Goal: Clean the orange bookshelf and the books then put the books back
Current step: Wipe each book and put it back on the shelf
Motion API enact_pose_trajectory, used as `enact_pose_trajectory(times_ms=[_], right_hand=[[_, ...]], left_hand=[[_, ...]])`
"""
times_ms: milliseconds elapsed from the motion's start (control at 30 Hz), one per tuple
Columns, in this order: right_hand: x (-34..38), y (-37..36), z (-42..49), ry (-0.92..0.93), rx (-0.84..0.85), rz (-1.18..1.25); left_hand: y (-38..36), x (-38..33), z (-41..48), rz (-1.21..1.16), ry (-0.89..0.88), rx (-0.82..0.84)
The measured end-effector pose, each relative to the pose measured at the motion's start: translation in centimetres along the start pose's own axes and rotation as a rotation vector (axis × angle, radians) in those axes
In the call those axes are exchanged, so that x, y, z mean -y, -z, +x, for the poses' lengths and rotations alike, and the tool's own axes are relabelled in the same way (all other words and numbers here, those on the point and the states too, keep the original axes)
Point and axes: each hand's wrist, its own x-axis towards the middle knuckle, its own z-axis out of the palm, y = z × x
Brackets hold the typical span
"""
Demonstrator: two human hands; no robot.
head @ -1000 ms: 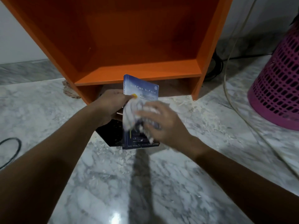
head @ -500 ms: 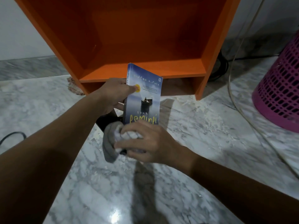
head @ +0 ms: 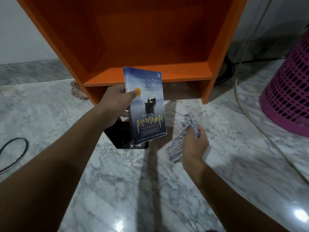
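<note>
1. Glossy grey-white marble floor [head: 117, 190] bears the orange open-fronted bookshelf [head: 150, 76] — pink perforated plastic basket [head: 287, 91] at right.
2. Left hand [head: 117, 104] grips the blue paperback book [head: 147, 106] upright at the shelf's front edge; right hand [head: 194, 144] clutches a striped cloth [head: 177, 146] — over open floor.

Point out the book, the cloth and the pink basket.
book [head: 147, 106]: head view, middle of its front cover.
cloth [head: 174, 149]: head view, its striped lower fold.
pink basket [head: 287, 91]: head view, its perforated side wall.
</note>
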Motion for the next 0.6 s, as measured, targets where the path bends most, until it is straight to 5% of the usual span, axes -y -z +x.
enact_pose_trajectory(times_ms=[133,267,467,600], right_hand=[[3.5,0.3,-4.0,0.277,0.241,0.123],[1.6,-1.7,-8.4,0.544,0.417,-0.019],[-2.0,-2.8,-3.8,0.085,0.072,-0.008],[-0.4,-1.1,-4.4,0.265,0.104,0.036]], left_hand=[[-0.3,0.4,-0.3,0.007,0.011,-0.046],[-1.0,0.8,-1.0,-0.124,0.073,-0.035],[0.0,1.6,-1.6,-0.183,0.156,-0.093],[0.3,2.2,-1.4,-0.211,0.21,-0.214]])
